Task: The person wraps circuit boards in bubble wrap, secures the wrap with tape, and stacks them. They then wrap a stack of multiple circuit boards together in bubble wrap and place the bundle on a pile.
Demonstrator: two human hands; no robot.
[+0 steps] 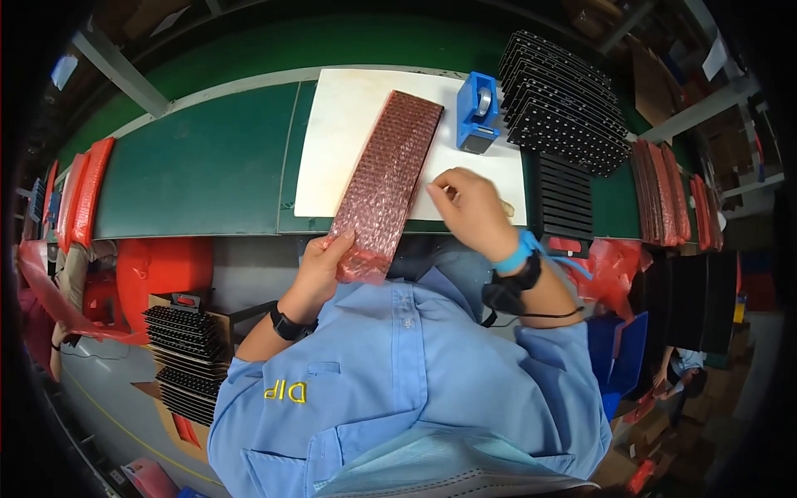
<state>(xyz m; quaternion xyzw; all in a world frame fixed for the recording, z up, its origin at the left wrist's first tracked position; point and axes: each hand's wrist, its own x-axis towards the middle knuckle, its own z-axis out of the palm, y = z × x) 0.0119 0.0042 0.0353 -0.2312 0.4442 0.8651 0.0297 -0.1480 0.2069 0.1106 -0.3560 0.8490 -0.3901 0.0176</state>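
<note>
A long, flat package in red bubble wrap (390,174) lies slanted over a white board (332,100), its near end sticking out past the table edge toward me. That near end is gripped by my left hand (322,264), thumb on top. Just right of the package, above the board, is my right hand (471,209), its fingers curled in toward the thumb; whatever may be between them is too small to make out. A blue tape dispenser (477,116) with a roll of tape stands on the board beyond my right hand.
Black perforated panels (564,108) stand in rows at the back right, beside a black slotted rack (564,199). Red-wrapped packages stand at the table's left (87,191) and right (660,191) ends. More black panels (183,357) fill a box at lower left.
</note>
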